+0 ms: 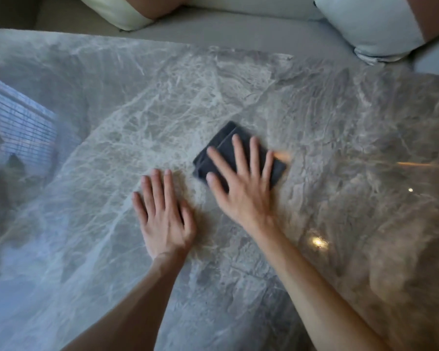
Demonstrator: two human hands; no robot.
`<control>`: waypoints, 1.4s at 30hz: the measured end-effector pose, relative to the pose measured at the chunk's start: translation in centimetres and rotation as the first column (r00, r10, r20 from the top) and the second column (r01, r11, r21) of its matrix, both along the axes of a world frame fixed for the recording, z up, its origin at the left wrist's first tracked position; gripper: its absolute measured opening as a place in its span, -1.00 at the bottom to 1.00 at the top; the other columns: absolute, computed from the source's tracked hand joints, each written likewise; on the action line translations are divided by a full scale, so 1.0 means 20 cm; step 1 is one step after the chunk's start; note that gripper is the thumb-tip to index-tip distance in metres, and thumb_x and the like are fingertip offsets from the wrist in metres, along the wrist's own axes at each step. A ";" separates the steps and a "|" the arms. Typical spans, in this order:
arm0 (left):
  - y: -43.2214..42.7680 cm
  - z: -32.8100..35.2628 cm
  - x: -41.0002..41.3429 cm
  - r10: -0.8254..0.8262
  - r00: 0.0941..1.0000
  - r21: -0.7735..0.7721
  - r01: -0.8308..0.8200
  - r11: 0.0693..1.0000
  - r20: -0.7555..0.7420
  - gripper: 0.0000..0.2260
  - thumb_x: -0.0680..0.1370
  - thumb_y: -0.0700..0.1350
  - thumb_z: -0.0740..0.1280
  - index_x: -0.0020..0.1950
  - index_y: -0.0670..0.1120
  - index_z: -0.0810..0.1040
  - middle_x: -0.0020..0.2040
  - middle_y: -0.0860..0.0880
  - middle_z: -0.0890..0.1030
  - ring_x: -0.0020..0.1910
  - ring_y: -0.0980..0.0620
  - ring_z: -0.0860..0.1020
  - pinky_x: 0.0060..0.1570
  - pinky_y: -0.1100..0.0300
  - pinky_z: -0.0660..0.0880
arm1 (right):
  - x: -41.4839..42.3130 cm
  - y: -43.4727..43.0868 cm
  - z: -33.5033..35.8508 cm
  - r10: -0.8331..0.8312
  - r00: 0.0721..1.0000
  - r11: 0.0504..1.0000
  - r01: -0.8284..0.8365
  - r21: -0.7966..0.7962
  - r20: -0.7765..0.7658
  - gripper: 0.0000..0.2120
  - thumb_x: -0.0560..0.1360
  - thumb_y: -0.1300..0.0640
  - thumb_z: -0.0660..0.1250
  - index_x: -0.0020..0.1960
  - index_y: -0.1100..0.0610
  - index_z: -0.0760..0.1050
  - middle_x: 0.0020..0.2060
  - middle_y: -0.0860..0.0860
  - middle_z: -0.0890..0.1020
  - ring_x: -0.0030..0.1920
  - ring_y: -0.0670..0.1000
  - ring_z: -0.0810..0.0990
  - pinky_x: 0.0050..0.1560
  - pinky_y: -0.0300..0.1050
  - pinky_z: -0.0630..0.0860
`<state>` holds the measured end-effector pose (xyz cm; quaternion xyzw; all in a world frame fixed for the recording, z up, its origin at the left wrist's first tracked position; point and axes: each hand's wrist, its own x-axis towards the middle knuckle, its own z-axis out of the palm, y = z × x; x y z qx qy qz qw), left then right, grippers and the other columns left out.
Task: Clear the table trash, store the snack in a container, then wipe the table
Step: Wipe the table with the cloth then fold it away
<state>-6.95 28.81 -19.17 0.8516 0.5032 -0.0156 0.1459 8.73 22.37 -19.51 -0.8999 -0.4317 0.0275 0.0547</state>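
The cloth [230, 150] under your right hand [241, 183] is a dark grey, soft-looking fabric folded into a flat rectangle, its layered edges showing as a seam along the far-left side and one corner pointing away from you; it lies near the middle of the tabletop [340, 122], turned at an angle to the edges. Your right grip is fully open: the palm is flat and the fingers are spread wide, pressing down on the near half of the cloth rather than closing around it, with the thumb reaching off its left edge and the far corner left uncovered beyond your fingertips. The hand is slightly blurred. Your left hand [162, 219] is just beside it to the left, also open, palm down and fingers together, resting flat on bare stone and holding nothing; it does not touch the cloth. The tabletop is glossy polished marble, grey-brown with pale branching veins, and it mirrors a bright window with slatted lines at the left and small warm light spots at the right. Past its far edge lies a pale grey sofa seat [238, 29] with a cream cushion [112, 11] and a white cushion [370, 26], both smooth and plump
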 end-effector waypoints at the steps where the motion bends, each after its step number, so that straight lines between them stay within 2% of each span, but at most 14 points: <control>1: 0.00 0.00 0.00 -0.001 1.000 0.004 0.001 1.000 0.003 -0.36 0.53 -0.02 0.06 0.60 -0.03 -0.03 0.62 -0.06 -0.03 0.61 -0.05 -0.10 0.55 -0.17 -0.08 | -0.04 -0.13 0.00 0.054 0.999 0.999 -0.054 -0.008 -0.009 -0.49 0.56 -0.31 0.02 0.50 -0.31 0.10 0.57 0.00 0.13 0.58 0.18 0.02 0.47 0.36 0.01; 4: 0.00 -0.02 0.00 0.005 1.000 0.016 -0.006 1.000 0.017 -0.36 0.53 0.00 0.05 0.60 -0.03 -0.03 0.62 -0.07 -0.02 0.61 -0.06 -0.09 0.55 -0.18 -0.08 | 0.01 -0.47 0.02 0.040 0.999 0.994 -0.040 -0.106 0.002 -0.49 0.56 -0.30 0.02 0.50 -0.32 0.09 0.57 0.00 0.16 0.57 0.17 0.05 0.48 0.35 0.03; 10: 0.01 -0.03 0.00 -0.006 1.000 0.032 0.006 0.999 0.018 -0.35 0.51 0.01 0.04 0.60 -0.02 -0.04 0.62 -0.08 -0.02 0.61 -0.07 -0.10 0.55 -0.18 -0.08 | 0.59 -0.07 0.02 -0.575 0.817 0.818 0.573 -0.042 -0.049 -0.47 0.54 -0.30 -0.07 0.50 -0.29 0.12 0.57 0.08 0.11 0.56 0.25 0.00 0.41 0.48 -0.02; 14: 0.00 -0.03 -0.01 -0.003 1.000 0.032 0.003 0.999 0.027 -0.35 0.52 0.00 0.06 0.60 -0.02 -0.03 0.62 -0.07 -0.01 0.61 -0.06 -0.08 0.55 -0.18 -0.07 | 0.19 0.20 0.01 -0.160 0.987 0.987 0.160 -0.016 0.014 -0.50 0.57 -0.27 -0.08 0.51 -0.27 0.11 0.57 0.06 0.15 0.57 0.21 0.03 0.46 0.38 -0.02; 18: 0.00 -0.03 -0.01 0.008 0.998 0.036 -0.010 0.999 0.056 -0.36 0.53 -0.01 0.08 0.60 -0.02 0.00 0.62 -0.07 0.02 0.61 -0.06 -0.06 0.55 -0.17 -0.07 | -0.04 -0.37 0.06 0.176 0.983 0.979 -0.180 -0.094 -0.055 -0.50 0.58 -0.26 0.00 0.51 -0.31 0.06 0.58 0.01 0.11 0.58 0.15 0.02 0.48 0.31 0.05; 23: 0.00 -0.04 0.00 0.012 0.998 0.028 -0.014 1.000 0.062 -0.34 0.52 -0.01 0.08 0.60 -0.02 -0.03 0.62 -0.07 0.01 0.61 -0.06 -0.08 0.55 -0.17 -0.08 | 0.58 -0.18 0.06 -0.494 0.868 0.864 0.496 -0.090 0.038 -0.50 0.58 -0.23 -0.08 0.51 -0.22 0.14 0.55 0.12 0.18 0.54 0.26 0.10 0.43 0.38 0.08; 26: 0.00 -0.01 -0.01 0.009 0.998 0.014 -0.010 1.000 0.067 -0.35 0.52 -0.03 0.10 0.60 -0.03 -0.03 0.62 -0.07 0.01 0.61 -0.06 -0.07 0.55 -0.19 -0.06 | 0.10 -0.04 0.04 -0.007 1.000 0.998 0.007 -0.057 0.006 -0.52 0.59 -0.19 0.01 0.50 -0.22 0.16 0.55 0.09 0.20 0.55 0.24 0.08 0.46 0.35 0.05; 28: 0.00 0.00 -0.01 0.016 0.996 -0.002 -0.016 1.000 0.083 -0.35 0.52 -0.04 0.11 0.60 -0.04 -0.02 0.62 -0.07 0.01 0.61 -0.06 -0.06 0.54 -0.20 -0.05 | -0.08 -0.39 0.09 0.295 0.953 0.951 -0.300 -0.074 -0.072 -0.51 0.59 -0.21 0.03 0.51 -0.27 0.11 0.57 0.02 0.16 0.58 0.16 0.04 0.49 0.30 0.03; 30: 0.00 -0.03 -0.01 0.024 0.996 0.011 -0.025 1.000 0.085 -0.35 0.52 -0.03 0.10 0.60 -0.03 -0.03 0.62 -0.07 0.02 0.61 -0.07 -0.06 0.54 -0.20 -0.06 | 0.21 -0.57 0.08 0.148 0.988 0.977 -0.152 -0.149 -0.038 -0.52 0.60 -0.20 0.00 0.51 -0.25 0.12 0.55 0.05 0.19 0.55 0.19 0.13 0.46 0.32 0.10; 32: -0.01 -0.03 0.00 0.014 0.995 0.025 -0.016 1.000 0.103 -0.34 0.52 -0.02 0.08 0.60 -0.03 -0.05 0.62 -0.07 0.01 0.61 -0.06 -0.07 0.55 -0.18 -0.08 | 0.52 -0.30 0.10 -0.337 0.941 0.936 0.339 -0.091 0.036 -0.51 0.59 -0.21 -0.04 0.51 -0.21 0.14 0.54 0.10 0.21 0.51 0.24 0.17 0.42 0.36 0.12; 33: 0.00 -0.04 0.00 0.020 0.993 0.024 -0.023 0.999 0.119 -0.34 0.51 -0.02 0.08 0.60 -0.03 -0.05 0.62 -0.07 0.01 0.61 -0.06 -0.07 0.55 -0.17 -0.09 | 0.52 -0.13 0.07 -0.392 0.919 0.916 0.393 -0.084 0.026 -0.52 0.57 -0.20 -0.03 0.49 -0.21 0.17 0.52 0.11 0.23 0.50 0.27 0.18 0.39 0.39 0.12; 36: -0.01 -0.02 -0.01 0.014 0.992 0.009 -0.016 1.000 0.127 -0.34 0.52 -0.04 0.09 0.60 -0.04 -0.05 0.62 -0.06 0.01 0.61 -0.04 -0.08 0.55 -0.17 -0.09 | 0.02 -0.12 0.02 0.164 0.986 0.986 -0.164 -0.012 -0.004 -0.52 0.59 -0.17 0.00 0.51 -0.24 0.13 0.55 0.04 0.19 0.56 0.19 0.07 0.47 0.33 0.07; 38: 0.00 -0.01 -0.01 0.024 0.991 -0.002 -0.024 1.000 0.133 -0.35 0.52 -0.03 0.08 0.60 -0.04 -0.04 0.62 -0.06 0.01 0.61 -0.04 -0.08 0.55 -0.18 -0.08 | -0.03 -0.51 0.05 0.299 0.951 0.951 -0.304 -0.058 -0.083 -0.51 0.60 -0.19 0.00 0.52 -0.27 0.06 0.57 -0.01 0.13 0.59 0.10 0.00 0.50 0.28 0.07; 42: -0.01 -0.03 0.00 0.028 0.990 0.017 -0.031 0.999 0.140 -0.37 0.53 -0.02 0.05 0.60 -0.04 -0.02 0.62 -0.06 0.02 0.61 -0.04 -0.08 0.56 -0.15 -0.11 | 0.57 -0.37 0.08 -0.373 0.928 0.923 0.370 -0.107 -0.010 -0.50 0.60 -0.21 -0.06 0.53 -0.23 0.08 0.56 0.07 0.16 0.56 0.18 0.10 0.48 0.32 0.06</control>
